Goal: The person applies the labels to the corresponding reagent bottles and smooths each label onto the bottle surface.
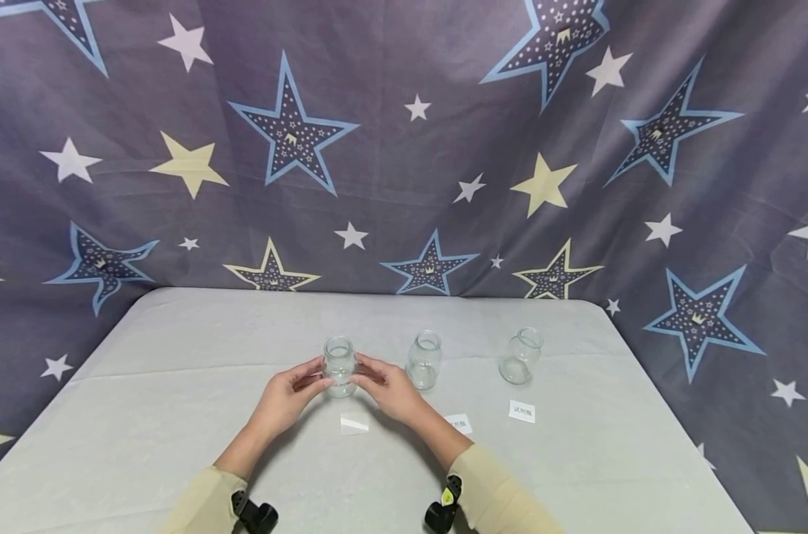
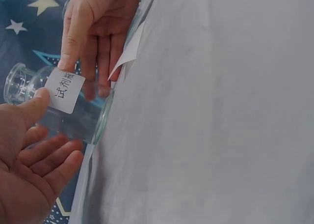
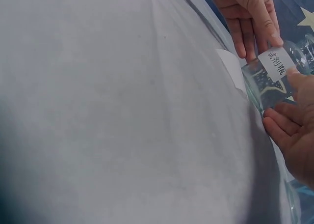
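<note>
A clear glass jar [image 1: 339,363] with a wide lip stands upright between my two hands over the light cloth. My left hand [image 1: 289,393] holds it from the left side, and my right hand [image 1: 392,389] from the right. In the left wrist view a white label [image 2: 65,91] with handwritten characters lies on the jar's front. Both thumbs press on the label's edges, while the other fingers reach along the sides and back of the glass. A blank white slip [image 1: 354,423] lies just in front of the jar, one edge curling up in the wrist views.
To the right stand two more clear glass jars, one in the middle [image 1: 424,361] and one farther right [image 1: 520,357]. Before each lies a written label, one [image 1: 459,423] partly behind my right forearm, the other [image 1: 522,411] in full view. A starry curtain [image 1: 377,148] backs the table [image 1: 177,415].
</note>
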`<state>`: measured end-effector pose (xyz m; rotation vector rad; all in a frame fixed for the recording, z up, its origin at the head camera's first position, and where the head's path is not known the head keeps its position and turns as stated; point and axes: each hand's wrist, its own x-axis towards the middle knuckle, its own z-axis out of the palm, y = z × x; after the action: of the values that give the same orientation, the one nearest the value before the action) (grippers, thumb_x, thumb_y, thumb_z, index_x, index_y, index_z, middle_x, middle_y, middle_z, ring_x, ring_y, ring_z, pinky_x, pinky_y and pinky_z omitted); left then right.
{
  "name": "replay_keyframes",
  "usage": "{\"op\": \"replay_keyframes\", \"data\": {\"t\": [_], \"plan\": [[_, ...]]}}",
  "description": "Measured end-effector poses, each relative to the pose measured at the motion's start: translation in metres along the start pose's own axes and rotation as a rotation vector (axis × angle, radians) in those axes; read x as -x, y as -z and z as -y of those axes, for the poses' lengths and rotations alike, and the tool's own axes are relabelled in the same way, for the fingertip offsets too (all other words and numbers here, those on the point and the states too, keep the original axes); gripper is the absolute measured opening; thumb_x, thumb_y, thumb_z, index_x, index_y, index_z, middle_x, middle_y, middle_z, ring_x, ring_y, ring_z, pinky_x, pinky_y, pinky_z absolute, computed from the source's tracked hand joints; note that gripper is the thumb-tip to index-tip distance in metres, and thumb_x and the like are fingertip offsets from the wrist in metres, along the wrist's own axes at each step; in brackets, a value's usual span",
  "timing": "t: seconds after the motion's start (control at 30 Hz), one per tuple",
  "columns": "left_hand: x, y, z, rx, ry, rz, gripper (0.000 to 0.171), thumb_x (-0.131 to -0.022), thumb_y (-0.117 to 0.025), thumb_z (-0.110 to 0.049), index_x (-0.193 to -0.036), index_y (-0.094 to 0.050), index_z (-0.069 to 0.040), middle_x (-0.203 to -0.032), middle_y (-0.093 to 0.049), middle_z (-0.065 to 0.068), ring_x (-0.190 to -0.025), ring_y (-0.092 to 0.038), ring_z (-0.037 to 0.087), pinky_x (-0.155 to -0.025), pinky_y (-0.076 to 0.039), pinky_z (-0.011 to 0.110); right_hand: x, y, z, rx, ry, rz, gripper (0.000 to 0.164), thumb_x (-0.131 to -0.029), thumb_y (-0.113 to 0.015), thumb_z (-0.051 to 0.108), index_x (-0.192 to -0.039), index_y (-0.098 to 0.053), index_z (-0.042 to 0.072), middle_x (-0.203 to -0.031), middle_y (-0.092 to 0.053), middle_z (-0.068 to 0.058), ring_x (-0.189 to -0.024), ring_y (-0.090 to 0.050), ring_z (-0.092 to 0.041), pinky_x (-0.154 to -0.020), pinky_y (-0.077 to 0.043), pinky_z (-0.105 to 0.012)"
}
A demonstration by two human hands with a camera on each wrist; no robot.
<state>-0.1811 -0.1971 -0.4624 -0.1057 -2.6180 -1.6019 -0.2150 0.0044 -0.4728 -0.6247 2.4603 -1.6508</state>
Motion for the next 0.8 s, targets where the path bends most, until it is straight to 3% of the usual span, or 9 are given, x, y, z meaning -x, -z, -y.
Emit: {"op": "replay_keyframes", "data": {"t": [0.2, 0.47, 0.8], "plan": [[0.0008, 0.0014, 0.0003, 0.004, -0.016, 0.012, 0.048, -0.086, -0.067, -0.019, -0.129, -0.053, -0.002, -0.123, -0.061, 0.019, -0.107, -0.063, 0.032, -0.085, -0.052, 0.030, 0.0013, 0.0018, 0.0006, -0.022, 0.021, 0.016, 0.047, -0.091, -0.060, 0.027, -0.134, -0.050, 0.009, -0.124, -0.061, -0.014, -0.112, -0.061, -0.026, -0.092, -0.049, -0.028], [-0.0014, -0.0006, -0.0014, 0.049, 0.016, 0.012, 0.048, -0.083, -0.068, -0.005, -0.128, -0.052, 0.001, -0.118, -0.061, 0.024, -0.103, -0.063, 0.033, -0.084, -0.052, 0.027, -0.0022, -0.0019, -0.0029, -0.051, 0.025, 0.012, 0.050, -0.085, -0.068, 0.016, -0.131, -0.052, 0.004, -0.119, -0.063, -0.018, -0.107, -0.063, -0.027, -0.090, -0.050, -0.027], [-0.0029, -0.0025, -0.0004, 0.035, 0.044, -0.007, 0.048, -0.082, -0.068, -0.003, -0.127, -0.052, -0.001, -0.114, -0.063, 0.022, -0.100, -0.064, 0.031, -0.081, -0.053, 0.026, -0.0015, -0.0029, 0.0005, -0.072, 0.045, -0.009, 0.046, -0.085, -0.067, 0.010, -0.128, -0.053, 0.001, -0.115, -0.064, -0.021, -0.104, -0.064, -0.031, -0.089, -0.051, -0.030]]}}
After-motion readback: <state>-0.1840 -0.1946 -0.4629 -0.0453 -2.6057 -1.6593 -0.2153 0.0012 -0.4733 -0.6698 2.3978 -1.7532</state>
